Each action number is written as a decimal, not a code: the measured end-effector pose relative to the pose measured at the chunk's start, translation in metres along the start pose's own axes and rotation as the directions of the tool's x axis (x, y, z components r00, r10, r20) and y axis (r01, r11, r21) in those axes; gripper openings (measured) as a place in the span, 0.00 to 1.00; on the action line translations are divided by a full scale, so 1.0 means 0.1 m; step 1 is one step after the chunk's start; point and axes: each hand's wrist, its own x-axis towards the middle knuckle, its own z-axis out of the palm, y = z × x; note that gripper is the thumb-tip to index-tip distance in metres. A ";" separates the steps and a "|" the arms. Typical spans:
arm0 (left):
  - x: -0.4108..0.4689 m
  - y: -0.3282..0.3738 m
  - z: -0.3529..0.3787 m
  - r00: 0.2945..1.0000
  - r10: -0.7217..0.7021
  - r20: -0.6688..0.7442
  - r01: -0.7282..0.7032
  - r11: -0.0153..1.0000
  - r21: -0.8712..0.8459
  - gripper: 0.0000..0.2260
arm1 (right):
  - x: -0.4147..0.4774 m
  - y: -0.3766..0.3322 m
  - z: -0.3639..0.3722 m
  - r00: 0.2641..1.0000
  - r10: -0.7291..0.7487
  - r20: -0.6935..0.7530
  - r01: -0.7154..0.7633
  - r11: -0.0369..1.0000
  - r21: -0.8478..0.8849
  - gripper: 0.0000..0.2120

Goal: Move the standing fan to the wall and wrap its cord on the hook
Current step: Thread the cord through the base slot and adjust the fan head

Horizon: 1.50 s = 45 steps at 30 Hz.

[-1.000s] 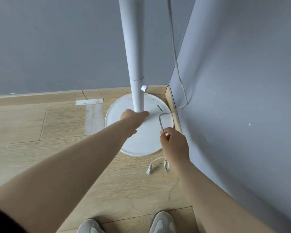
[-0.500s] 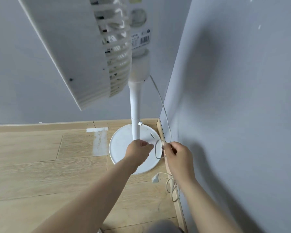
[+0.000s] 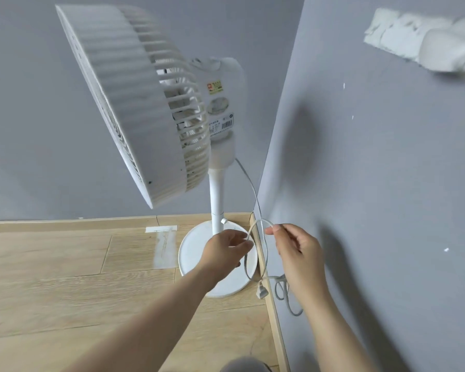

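A white standing fan (image 3: 145, 103) stands in the room corner, its round base (image 3: 196, 253) on the wood floor beside the right wall. Its grey-white cord (image 3: 253, 194) runs down from the motor housing. My left hand (image 3: 226, 248) and my right hand (image 3: 295, 248) each pinch the cord, and a loop of it arches between them. More cord hangs below my right hand, with the plug (image 3: 262, 291) dangling near the skirting. A blurred white fixture (image 3: 424, 47), possibly the hook, sits high on the right wall.
Grey walls meet in the corner behind the fan. A wooden skirting board (image 3: 275, 318) runs along the right wall. A strip of pale tape (image 3: 161, 229) marks the floor left of the base. The tip of a shoe (image 3: 244, 365) shows at the bottom edge.
My view has tilted upward, bringing the fan head and wall fixture into sight. Both hands have risen from the base, and my left hand has taken hold of the cord.
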 end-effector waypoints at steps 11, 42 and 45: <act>-0.11 0.32 0.16 0.996 0.063 0.070 -0.065 0.998 0.018 0.14 | 0.06 -0.44 -0.28 0.999 0.014 -0.046 -0.010 0.996 0.087 0.12; -0.98 0.94 -0.79 0.942 0.296 -0.159 -0.282 0.954 0.105 0.08 | 0.17 -1.24 -0.02 0.993 -0.121 -0.007 0.117 0.972 -0.203 0.05; -1.09 0.98 -0.93 0.930 0.304 -0.208 -0.271 0.947 0.172 0.10 | 0.22 -1.30 0.03 0.991 -0.128 0.026 0.130 0.955 -0.266 0.11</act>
